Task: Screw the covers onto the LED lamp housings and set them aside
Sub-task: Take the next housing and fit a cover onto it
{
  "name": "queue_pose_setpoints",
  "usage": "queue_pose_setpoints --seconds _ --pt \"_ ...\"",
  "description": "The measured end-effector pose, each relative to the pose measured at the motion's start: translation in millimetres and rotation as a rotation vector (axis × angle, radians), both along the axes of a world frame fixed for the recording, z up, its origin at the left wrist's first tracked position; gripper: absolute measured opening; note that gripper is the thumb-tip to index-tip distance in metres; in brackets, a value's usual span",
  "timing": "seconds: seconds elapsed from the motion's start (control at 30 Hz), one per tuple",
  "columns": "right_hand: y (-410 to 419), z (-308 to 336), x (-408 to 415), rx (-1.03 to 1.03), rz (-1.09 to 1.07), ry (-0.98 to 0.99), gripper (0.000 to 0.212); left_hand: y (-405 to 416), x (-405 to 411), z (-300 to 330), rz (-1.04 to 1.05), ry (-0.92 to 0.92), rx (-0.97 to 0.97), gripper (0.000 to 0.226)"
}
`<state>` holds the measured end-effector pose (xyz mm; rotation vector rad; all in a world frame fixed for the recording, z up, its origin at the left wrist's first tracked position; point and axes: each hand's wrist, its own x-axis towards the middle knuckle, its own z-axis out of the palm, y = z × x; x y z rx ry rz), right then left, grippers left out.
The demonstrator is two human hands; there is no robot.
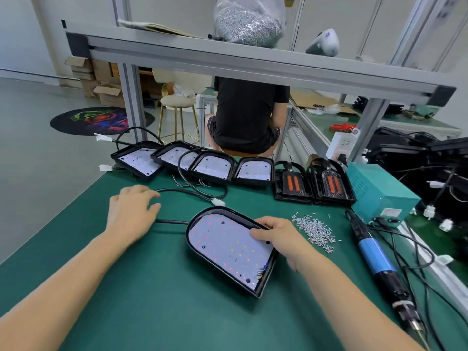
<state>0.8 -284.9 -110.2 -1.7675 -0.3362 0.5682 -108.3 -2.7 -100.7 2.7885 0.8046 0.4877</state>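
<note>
On the green worktop (157,287), near the middle, a black lamp housing (229,252) is lying face up. Its white board is showing, dotted with tiny red and orange lights. One end is round and is pointing to about 11 o'clock. The flat end is pointing to about 5 o'clock, so its long side is running along that slant. Some small wires are peeking out at the flat end, but they are hard to make out.

At 3 o'clock of the housing, the right hand (281,239) is holding its rim. The thumb is lying on the white board and the other fingers are curling over the edge, so part of the rim is hiding under them. At 9 o'clock, the left hand (131,211) is resting flat on the worktop with loose, spread fingers, gripping nothing. It is lying just beside a black cable (187,192).

A little heap of silver screws (316,230) is sitting to the right of the right hand. Past it, a blue and black electric screwdriver (379,259) is lying long, its tip cut off at the bottom edge.

At 12 o'clock, a row of four open housings (210,167) is leaning one on the next, each partly hiding its neighbour. Two covered lamps (311,184) with orange strips are sitting next to them. A teal box (377,191) is sitting at 2 o'clock.
</note>
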Motion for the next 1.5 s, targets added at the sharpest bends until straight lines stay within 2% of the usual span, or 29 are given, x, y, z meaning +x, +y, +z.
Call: queue_pose_setpoints --seconds 0.07,0.17,0.37,0.47,0.6,0.73,0.9,0.97,1.07,1.13,1.2,1.37,1.5 --pt "1.9 -1.4 -4.8 0.001 -0.021 -0.039 0.015 -29.7 3.2 1.0 -0.102 -0.094 -0.094 0.031" --pt "1.8 -5.2 -11.9 -0.014 -0.071 -0.151 0.016 -72.4 8.8 -5.3 -0.218 -0.087 -0.272 0.040" --pt "-0.3 -9.8 -16.4 -0.101 -0.150 -0.280 0.011 -98.3 19.7 -19.1 -0.223 -0.098 -0.431 0.049" --pt "-3.5 -7.9 -15.1 -0.125 -0.110 -0.294 0.009 -93.1 22.1 -17.3 -0.268 -0.100 -0.457 0.044" --pt "-19.4 0.0 -11.8 0.004 -0.115 -0.203 0.009 -84.4 22.4 -16.2 -0.325 -0.072 -0.479 0.037" --pt "-44.4 0.6 -4.5 -0.017 -0.158 -0.210 0.012 -82.2 23.9 -19.0 -0.333 -0.120 -0.558 0.036" --pt "-52.2 -4.6 -8.7 -0.120 -0.030 -0.184 0.023 -82.3 27.7 -24.2 -0.274 -0.141 -0.630 0.042" --pt "-50.4 0.1 -1.8 -0.146 -0.057 -0.237 0.024 -84.3 27.4 -27.6 -0.261 -0.167 -0.621 0.041" --pt "-49.9 11.1 25.1 -0.347 -0.150 -0.463 0.019 -87.8 24.1 -34.3 -0.226 -0.253 -0.655 0.040" --pt "-50.3 16.7 48.1 -0.590 -0.180 -0.602 0.030 -89.0 21.6 -37.9 -0.186 -0.308 -0.673 0.041" --pt "-50.5 18.2 69.5 -0.743 -0.190 -0.685 0.037 -88.9 20.5 -39.5 -0.152 -0.335 -0.652 0.039" --pt "-45.3 14.2 99.3 -0.945 -0.144 -0.805 0.044 -87.7 20.6 -40.7 -0.108 -0.351 -0.630 0.032" --pt "-51.3 12.7 112.8 -1.038 -0.271 -0.836 0.040 -87.4 21.5 -41.3 -0.087 -0.347 -0.643 0.029"
